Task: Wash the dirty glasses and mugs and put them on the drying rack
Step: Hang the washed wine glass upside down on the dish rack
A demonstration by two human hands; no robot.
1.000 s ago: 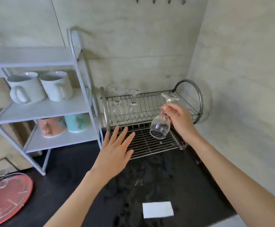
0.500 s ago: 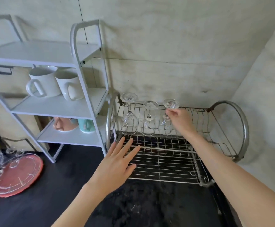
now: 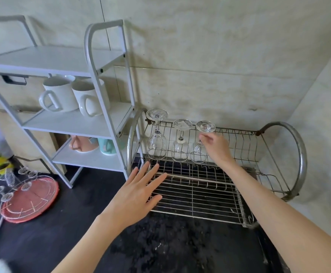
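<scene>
three glasses (image 3: 180, 142) on rack (image 3: 278, 154) (shelf (image 3: 72, 123) stands left).

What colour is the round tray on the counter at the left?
The round tray is reddish-orange, with a wire holder on it; it shows in the head view.

**A home kitchen corner, dishes drying by the wall**

This is a household kitchen, and the counter says so straight away: a dark worktop (image 3: 82, 223) tucked into a corner of pale, marbled wall tiles (image 3: 209, 56). Against the back wall sits a two-tier wire drying rack (image 3: 200, 186), three stemmed glasses (image 3: 180, 142) upside down on its upper tier. To the left stands a white shelf unit (image 3: 78, 123) with two white mugs (image 3: 62, 95) on the middle shelf and a pink mug (image 3: 82, 143) and a teal mug (image 3: 107, 146) below. At the far left, a red round tray (image 3: 30, 198) with a wire cup holder rests on the worktop.
</scene>
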